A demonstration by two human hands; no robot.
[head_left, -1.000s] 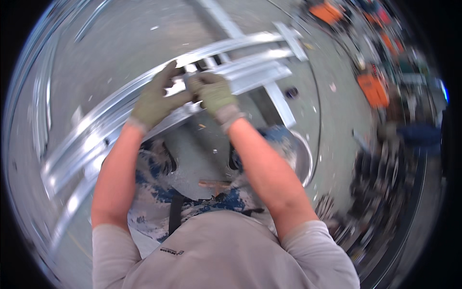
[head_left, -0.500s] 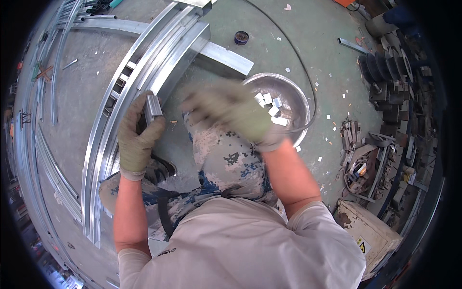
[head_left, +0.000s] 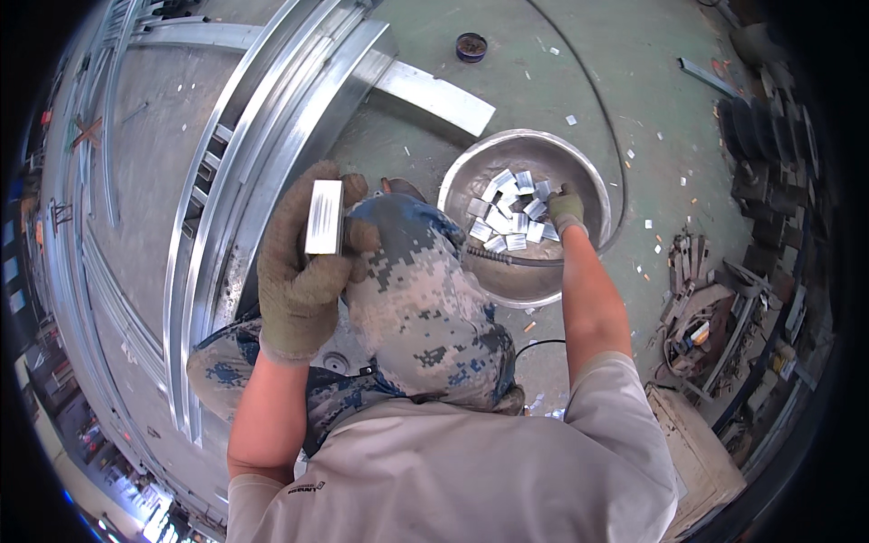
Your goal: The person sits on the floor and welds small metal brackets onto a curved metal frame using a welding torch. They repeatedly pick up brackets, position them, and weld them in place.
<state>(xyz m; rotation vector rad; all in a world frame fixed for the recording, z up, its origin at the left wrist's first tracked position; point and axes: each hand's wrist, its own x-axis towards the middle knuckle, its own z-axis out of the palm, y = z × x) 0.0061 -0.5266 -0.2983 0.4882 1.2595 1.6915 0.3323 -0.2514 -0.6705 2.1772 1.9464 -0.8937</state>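
Short silver metal block (head_left: 324, 217) in gloved L hand (head_left: 303, 281), held up left of the left rim of a round metal basin (head_left: 507, 282); fingers curl round it, pinching its sides. Gloved R hand (head_left: 568, 210) is inside the basin near its right edge, beside a heap of similar metal pieces (head_left: 501, 220); can't tell if its fingers pinch one. Pieces sit mid-basin; bare bottom shows btwn them & the near rim.

In the way: camo trouser leg (head_left: 416, 299) btwn L hand & basin; black cable (head_left: 534, 262) w/ ribbed sleeve across the basin's near half, passing under R forearm & over the right rim.

Close left of L hand: long metal channels (head_left: 272, 154). Crossbeam (head_left: 434, 98) juts from them toward the basin's far-left edge; small round tin (head_left: 471, 47) beyond. Floor (head_left: 652, 81) right of basin opens out, dotted w/ chips, up to a scrap pile (head_left: 697, 317), well apart.
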